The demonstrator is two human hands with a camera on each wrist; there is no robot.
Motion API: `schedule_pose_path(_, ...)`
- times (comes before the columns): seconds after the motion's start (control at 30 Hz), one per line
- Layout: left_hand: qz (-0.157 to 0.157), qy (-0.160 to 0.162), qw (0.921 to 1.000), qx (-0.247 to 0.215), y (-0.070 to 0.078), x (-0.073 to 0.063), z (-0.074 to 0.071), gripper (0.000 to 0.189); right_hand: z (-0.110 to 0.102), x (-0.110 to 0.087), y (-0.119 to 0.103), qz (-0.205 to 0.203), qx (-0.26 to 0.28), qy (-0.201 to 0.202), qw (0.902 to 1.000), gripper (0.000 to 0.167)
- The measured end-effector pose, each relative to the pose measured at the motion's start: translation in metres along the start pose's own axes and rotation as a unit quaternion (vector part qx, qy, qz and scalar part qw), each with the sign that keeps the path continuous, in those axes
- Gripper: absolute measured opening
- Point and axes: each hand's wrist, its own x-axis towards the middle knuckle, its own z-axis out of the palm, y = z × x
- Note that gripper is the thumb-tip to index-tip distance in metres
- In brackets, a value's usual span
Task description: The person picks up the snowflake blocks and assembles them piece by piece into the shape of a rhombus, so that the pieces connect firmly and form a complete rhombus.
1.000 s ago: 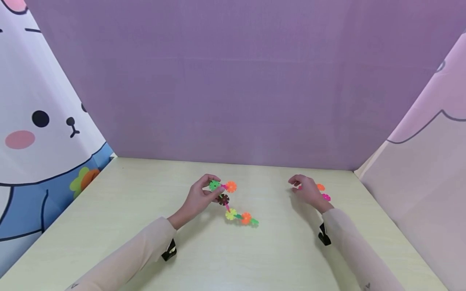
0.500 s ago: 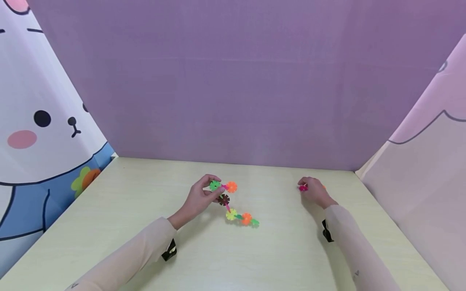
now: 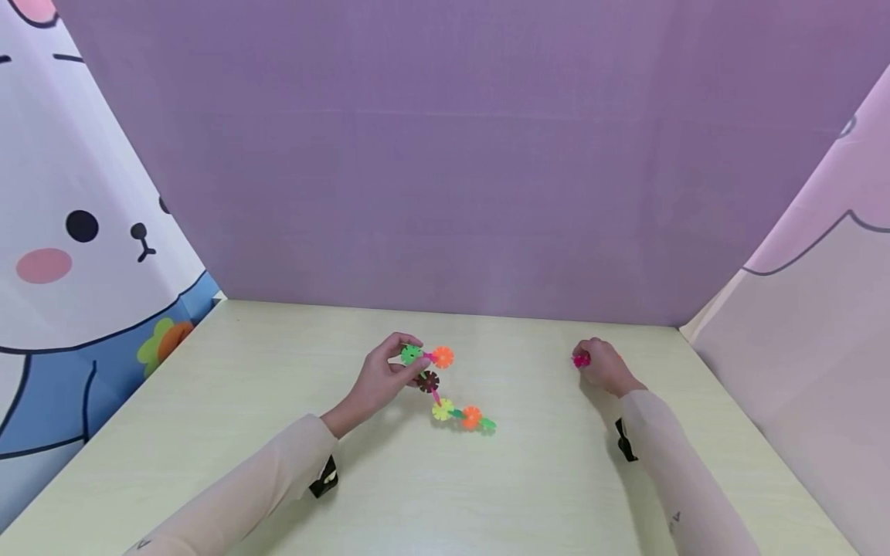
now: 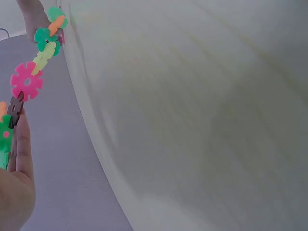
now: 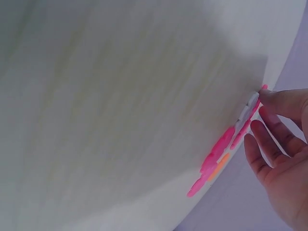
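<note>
My left hand [image 3: 378,378] pinches a chain of notched plastic snowflake discs by its green disc [image 3: 411,354]. An orange disc [image 3: 443,357] sticks out beside it, joined by a pink one. Below, the chain runs from a dark brown disc [image 3: 428,381] past a yellow disc [image 3: 442,409] to an orange disc [image 3: 471,418] and a light green end. At the right, my right hand [image 3: 603,367] pinches a pink snowflake disc [image 3: 580,360] at the tabletop between thumb and fingers. The right wrist view shows the thumb at its edge [image 5: 264,87].
Several loose discs lie under and beside my right hand: a white disc [image 5: 246,111], a pink disc [image 5: 219,147] and an orange disc [image 5: 219,166]. The pale wooden table [image 3: 528,479] ends at a purple backdrop [image 3: 445,170]. Printed cloth hangs on both sides.
My right hand has moved to the right, come down on the pink disc and taken hold of it; the disc has tipped up a little. The left hand and chain stay put.
</note>
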Motion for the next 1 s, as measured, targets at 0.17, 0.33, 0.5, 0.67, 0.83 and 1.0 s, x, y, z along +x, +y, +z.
schedule_pose_path(0.17,0.003,-0.002,1.0000,-0.001,0.000,0.001,0.000,0.026,0.000,0.001,0.003,0.004,0.006,-0.005,1.0000,0.027)
schedule_pose_path(0.33,0.005,-0.003,1.0000,-0.002,0.000,0.001,0.001,0.026,-0.002,0.001,0.005,0.001,0.007,-0.003,1.0000,0.024)
schedule_pose_path(0.5,0.007,-0.004,0.9999,-0.010,-0.001,0.001,0.000,0.025,-0.002,0.001,0.005,-0.011,-0.002,0.016,0.9998,0.026)
schedule_pose_path(0.67,0.009,-0.003,0.9999,-0.005,0.000,0.001,0.000,0.025,-0.008,-0.002,0.005,-0.027,0.011,0.027,0.9992,0.022)
schedule_pose_path(0.83,0.008,-0.001,1.0000,0.001,-0.001,0.001,0.000,0.025,-0.015,-0.004,0.004,-0.027,0.028,0.012,0.9992,0.020)
schedule_pose_path(1.0,0.008,-0.003,1.0000,-0.003,-0.001,0.000,-0.001,0.026,-0.021,-0.007,-0.001,-0.039,0.063,0.033,0.9967,0.017)
